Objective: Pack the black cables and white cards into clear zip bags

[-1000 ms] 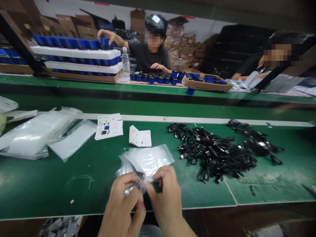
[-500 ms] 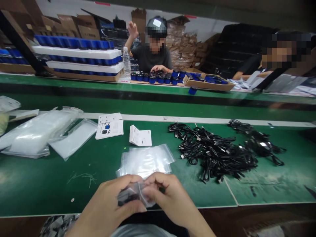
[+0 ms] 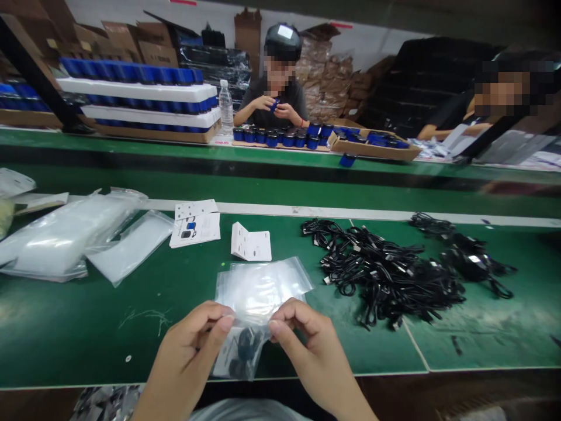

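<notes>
Clear zip-lock bag point(image 3: 240, 354) hangs pinched at its upper part between both hands, near the front edge of the green surface point(image 3: 87, 333). Its long axis runs roughly upright in the view, tilted slightly, with its lower end toward the person's body. Dark contents point(image 3: 246, 348) sit in that lower end, too blurred to identify. The left hand point(image 3: 188, 351) and right hand point(image 3: 318, 356) each grip the bag between thumb and fingers, on opposite sides.

Just behind lies a stack of clear bags point(image 3: 263, 286), overlapped by the held bag. Farther back on the surface are a heap of tangled black cables point(image 3: 385, 272), a smaller heap point(image 3: 467, 254) toward the right edge, two printed cards point(image 3: 195, 231) point(image 3: 250, 242), and large plastic bags point(image 3: 65, 237) near the left edge. Across a second green bench point(image 3: 280, 158), a co-worker point(image 3: 278, 96) holds a small blue item above rows of blue-topped cylinders point(image 3: 272, 139), with cardboard boxes point(image 3: 153, 41) behind.
</notes>
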### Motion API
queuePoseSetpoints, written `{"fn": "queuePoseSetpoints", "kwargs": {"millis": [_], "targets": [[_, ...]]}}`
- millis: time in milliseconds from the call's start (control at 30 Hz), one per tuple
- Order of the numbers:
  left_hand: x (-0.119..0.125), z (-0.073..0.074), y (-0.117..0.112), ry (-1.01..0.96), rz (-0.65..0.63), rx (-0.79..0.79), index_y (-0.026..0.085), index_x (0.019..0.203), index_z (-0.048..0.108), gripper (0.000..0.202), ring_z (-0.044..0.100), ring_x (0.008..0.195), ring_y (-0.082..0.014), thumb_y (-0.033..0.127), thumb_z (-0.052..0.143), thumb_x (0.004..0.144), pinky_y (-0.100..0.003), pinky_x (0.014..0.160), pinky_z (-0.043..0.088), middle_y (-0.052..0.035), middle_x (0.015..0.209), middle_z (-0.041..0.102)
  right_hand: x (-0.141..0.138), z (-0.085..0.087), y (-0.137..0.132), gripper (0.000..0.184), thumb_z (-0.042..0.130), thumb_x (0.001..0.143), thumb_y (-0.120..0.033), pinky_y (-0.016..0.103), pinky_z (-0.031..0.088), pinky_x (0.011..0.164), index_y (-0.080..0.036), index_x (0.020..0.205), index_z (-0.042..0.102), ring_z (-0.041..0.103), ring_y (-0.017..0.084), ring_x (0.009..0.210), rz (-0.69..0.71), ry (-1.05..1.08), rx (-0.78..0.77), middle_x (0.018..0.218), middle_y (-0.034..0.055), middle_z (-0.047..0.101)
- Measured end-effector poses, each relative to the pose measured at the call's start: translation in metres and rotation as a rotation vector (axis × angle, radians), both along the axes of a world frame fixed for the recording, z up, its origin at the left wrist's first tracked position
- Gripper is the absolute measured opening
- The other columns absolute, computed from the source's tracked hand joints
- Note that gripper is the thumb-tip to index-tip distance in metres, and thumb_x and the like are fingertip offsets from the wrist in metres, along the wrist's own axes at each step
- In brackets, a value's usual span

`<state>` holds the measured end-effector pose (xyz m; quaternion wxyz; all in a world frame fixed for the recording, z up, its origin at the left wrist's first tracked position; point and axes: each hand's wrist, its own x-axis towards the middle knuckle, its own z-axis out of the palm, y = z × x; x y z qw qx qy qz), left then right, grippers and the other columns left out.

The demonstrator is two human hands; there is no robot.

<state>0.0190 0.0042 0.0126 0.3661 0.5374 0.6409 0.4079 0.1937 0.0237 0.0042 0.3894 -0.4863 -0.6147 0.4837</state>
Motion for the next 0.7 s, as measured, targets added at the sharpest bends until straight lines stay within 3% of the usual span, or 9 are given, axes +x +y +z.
{"fn": "queuePoseSetpoints", "kwargs": {"millis": [233,333,433,633,700], "targets": [[-0.002,-0.004,0.000,-0.088,-0.005,0.060,0.021,0.070,0.064,0.018,0.058,0.063,-0.0120,0.037,0.059,0.078,-0.018,0.046,0.042,0.0003,0.077,0.064,0.006,0.002,0.001,0.019,0.053,0.086,-0.025,0.024,0.039,0.060,-0.018,0.069,0.056,0.050,0.013,0.062,0.042,-0.084,0.087,0.065,-0.0005,0.055],[-0.005,-0.006,0.002,-0.054,-0.034,0.152,0.021,0.069,0.063,0.015,0.061,0.070,-0.0137,0.031,0.058,0.080,-0.018,0.053,0.046,-0.0009,0.078,0.065,0.004,0.002,0.002,0.020,0.052,0.087,-0.026,0.024,0.039,0.060,-0.018,0.069,0.055,0.050,0.013,0.062,0.058,-0.094,0.080,0.065,-0.0005,0.054],[-0.009,-0.005,0.005,0.037,-0.106,0.199,0.021,0.070,0.061,0.016,0.059,0.066,-0.0121,0.027,0.054,0.083,-0.018,0.055,0.046,-0.0001,0.073,0.062,0.002,0.000,0.003,0.020,0.051,0.087,-0.027,0.024,0.040,0.061,-0.018,0.070,0.056,0.052,0.014,0.063,0.082,-0.090,0.077,0.066,-0.0002,0.055],[-0.006,-0.002,0.005,-0.014,-0.231,0.091,0.019,0.077,0.061,0.020,0.057,0.065,-0.0112,0.032,0.049,0.088,-0.019,0.059,0.044,0.0003,0.072,0.060,0.005,-0.013,0.007,0.018,0.052,0.087,-0.030,0.024,0.043,0.059,-0.021,0.072,0.057,0.054,0.016,0.062,0.085,-0.061,0.138,0.067,0.0009,0.056],[-0.002,-0.004,0.003,-0.030,-0.179,0.099,0.019,0.074,0.058,0.024,0.055,0.065,-0.0117,0.034,0.048,0.089,-0.021,0.059,0.042,0.0005,0.070,0.058,-0.002,-0.021,0.006,0.012,0.057,0.084,-0.033,0.025,0.044,0.059,-0.022,0.080,0.059,0.057,0.018,0.064,0.076,0.003,0.183,0.073,0.0024,0.059]]}}
